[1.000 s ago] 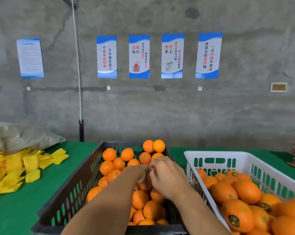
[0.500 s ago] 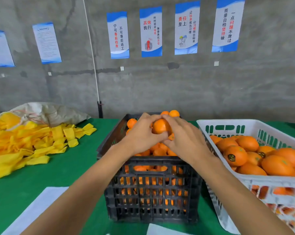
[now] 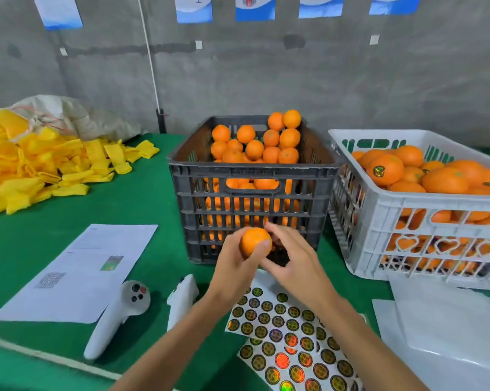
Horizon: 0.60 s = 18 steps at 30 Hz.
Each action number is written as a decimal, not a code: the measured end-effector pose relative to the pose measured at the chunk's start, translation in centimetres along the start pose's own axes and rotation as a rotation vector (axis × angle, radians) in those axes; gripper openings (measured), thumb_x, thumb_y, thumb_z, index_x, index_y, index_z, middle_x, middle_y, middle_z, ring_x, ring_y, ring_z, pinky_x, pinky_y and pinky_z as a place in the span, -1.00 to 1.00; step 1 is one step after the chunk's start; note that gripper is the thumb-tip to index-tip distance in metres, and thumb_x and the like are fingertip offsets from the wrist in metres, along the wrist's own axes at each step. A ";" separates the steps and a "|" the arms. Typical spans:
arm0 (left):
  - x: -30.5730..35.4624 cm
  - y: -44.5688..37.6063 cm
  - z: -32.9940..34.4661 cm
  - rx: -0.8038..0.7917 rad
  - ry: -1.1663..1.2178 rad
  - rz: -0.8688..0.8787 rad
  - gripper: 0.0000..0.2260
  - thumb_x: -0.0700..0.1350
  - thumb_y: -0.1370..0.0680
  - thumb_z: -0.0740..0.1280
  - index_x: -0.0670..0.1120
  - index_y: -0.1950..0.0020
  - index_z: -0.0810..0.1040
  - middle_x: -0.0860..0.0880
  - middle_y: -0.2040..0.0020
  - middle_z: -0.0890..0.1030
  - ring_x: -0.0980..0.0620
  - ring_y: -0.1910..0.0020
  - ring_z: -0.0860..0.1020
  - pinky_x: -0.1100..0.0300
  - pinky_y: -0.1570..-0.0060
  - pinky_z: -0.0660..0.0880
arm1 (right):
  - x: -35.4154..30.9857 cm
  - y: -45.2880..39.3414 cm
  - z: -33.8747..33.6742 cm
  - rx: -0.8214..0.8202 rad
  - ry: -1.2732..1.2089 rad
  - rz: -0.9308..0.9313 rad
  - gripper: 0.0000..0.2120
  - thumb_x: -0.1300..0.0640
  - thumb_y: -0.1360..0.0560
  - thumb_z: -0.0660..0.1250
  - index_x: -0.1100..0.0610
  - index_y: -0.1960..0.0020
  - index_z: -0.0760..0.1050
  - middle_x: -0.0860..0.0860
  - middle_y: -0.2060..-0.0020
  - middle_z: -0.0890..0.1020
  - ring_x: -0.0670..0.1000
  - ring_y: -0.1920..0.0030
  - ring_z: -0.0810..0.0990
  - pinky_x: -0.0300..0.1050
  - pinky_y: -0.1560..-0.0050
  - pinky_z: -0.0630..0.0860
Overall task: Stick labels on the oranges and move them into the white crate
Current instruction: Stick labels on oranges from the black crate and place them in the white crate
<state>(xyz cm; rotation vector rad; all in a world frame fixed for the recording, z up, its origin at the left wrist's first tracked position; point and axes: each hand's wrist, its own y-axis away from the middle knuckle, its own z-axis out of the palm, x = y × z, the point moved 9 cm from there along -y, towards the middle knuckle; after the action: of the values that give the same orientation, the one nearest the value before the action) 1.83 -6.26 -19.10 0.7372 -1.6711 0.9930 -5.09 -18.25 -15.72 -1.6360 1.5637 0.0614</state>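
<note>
Orange (image 3: 254,241) has come out of the black crate (image 3: 252,176), now gripped by left hand (image 3: 235,266) above label sheets (image 3: 283,334); right hand (image 3: 291,263) curls against it. Labelling follows; white crate (image 3: 407,204) waits.

I face a rough grey concrete wall (image 3: 351,80). Blue-and-white posters (image 3: 255,8) hang along its top, at twelve o'clock. A thin white cord (image 3: 150,57) runs down the wall at eleven o'clock to a dark post (image 3: 161,119). Small white tabs (image 3: 198,44) dot the wall. Under me a green cloth (image 3: 142,210) covers the table, evenly lit.
</note>
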 end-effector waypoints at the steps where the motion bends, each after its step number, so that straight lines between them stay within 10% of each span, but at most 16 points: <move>1: -1.8 0.7 -0.2 0.057 0.034 -0.067 -0.58 0.32 -0.51 0.39 0.14 -0.28 0.55 -0.04 -0.17 0.61 0.09 -0.07 0.65 0.18 -0.02 0.62 | 1.0 0.6 1.3 -0.046 -0.021 0.061 -0.35 -0.15 -0.55 0.43 -0.04 -0.57 0.32 -0.17 -0.41 0.46 -0.16 -0.38 0.43 -0.08 -0.42 0.44; 9: -8.9 3.2 -1.2 0.339 0.208 -0.316 -0.73 0.24 -0.67 0.19 0.08 -0.21 0.44 -0.07 0.19 0.70 0.04 0.23 0.68 0.15 0.09 0.59 | 5.2 4.3 7.7 -0.421 0.031 0.122 -0.35 -0.34 -0.48 0.42 -0.08 -0.48 0.48 -0.32 -0.41 0.41 -0.31 -0.27 0.35 -0.22 -0.32 0.42; 18: -9.0 3.4 -1.1 0.376 0.216 -0.282 -0.72 0.21 -0.70 0.13 0.08 -0.29 0.39 -0.21 0.03 0.65 0.01 0.19 0.64 0.13 0.06 0.62 | 6.0 4.7 8.2 -0.470 0.049 0.128 -0.41 -0.28 -0.53 0.38 0.06 -0.42 0.57 -0.22 -0.44 0.41 -0.27 -0.31 0.33 -0.35 -0.31 0.33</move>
<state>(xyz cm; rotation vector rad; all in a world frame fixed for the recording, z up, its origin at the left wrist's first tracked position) 2.17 -3.60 -28.41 1.0407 -1.1686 1.1501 -3.68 -17.52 -26.79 -1.8978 1.7832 0.4928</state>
